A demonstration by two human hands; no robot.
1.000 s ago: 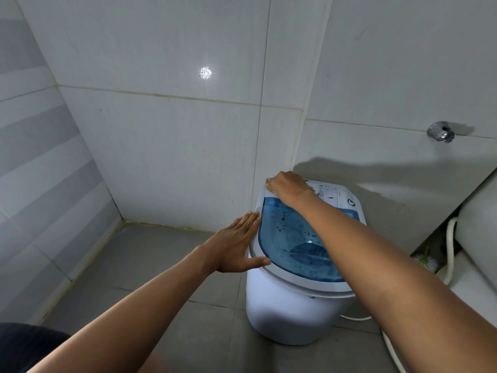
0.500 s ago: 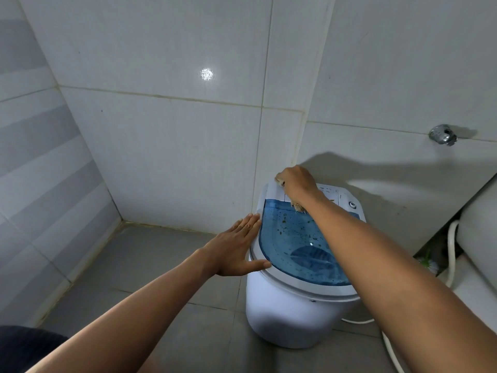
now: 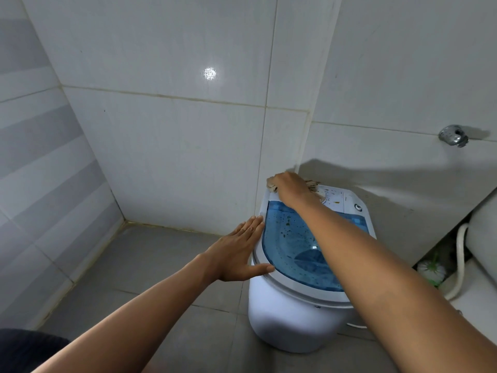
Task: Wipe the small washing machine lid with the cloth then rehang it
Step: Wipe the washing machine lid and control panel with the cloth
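Pressing a crumpled beige cloth [image 3: 312, 184] onto the far white panel of the small white washing machine [image 3: 293, 319], the right hand [image 3: 291, 188] has its fingers curled over the fabric. The left hand [image 3: 236, 254] lies flat, fingers spread straight, against the rim beside the translucent blue lid [image 3: 293, 243], which is speckled with dark flecks.

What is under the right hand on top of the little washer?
A beige cloth peeks out around the right hand, pressed on the washer's white back panel. The hand covers most of it.
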